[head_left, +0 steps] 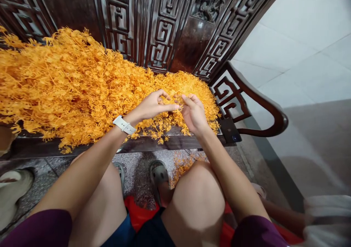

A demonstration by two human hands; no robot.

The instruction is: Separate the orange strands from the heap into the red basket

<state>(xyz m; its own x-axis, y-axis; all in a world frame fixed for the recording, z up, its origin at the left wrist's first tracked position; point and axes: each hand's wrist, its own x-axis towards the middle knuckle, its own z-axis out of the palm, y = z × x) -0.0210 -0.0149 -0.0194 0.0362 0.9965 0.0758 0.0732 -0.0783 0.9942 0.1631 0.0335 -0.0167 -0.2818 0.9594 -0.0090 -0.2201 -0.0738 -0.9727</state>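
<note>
A big heap of orange plastic flower-like pieces (82, 82), joined in branching sprigs, lies along a dark wooden bench seat. Over its right part, my left hand (153, 105), with a white watch (124, 124) on the wrist, holds its thumb stretched out and its index finger curved, with a gap between them. Close beside it, my right hand (195, 113) has thumb and fingers brought together around a small orange piece (179, 100), partly hidden and blending with the heap behind. The left thumb tip comes right up to this piece.
The carved bench back (164, 27) rises behind the heap, with a curved armrest (270, 120) at the right. A dark phone (230, 130) lies at the seat's right end. Orange bits (185, 164) litter the floor. Another person's arm (285, 216) shows at lower right.
</note>
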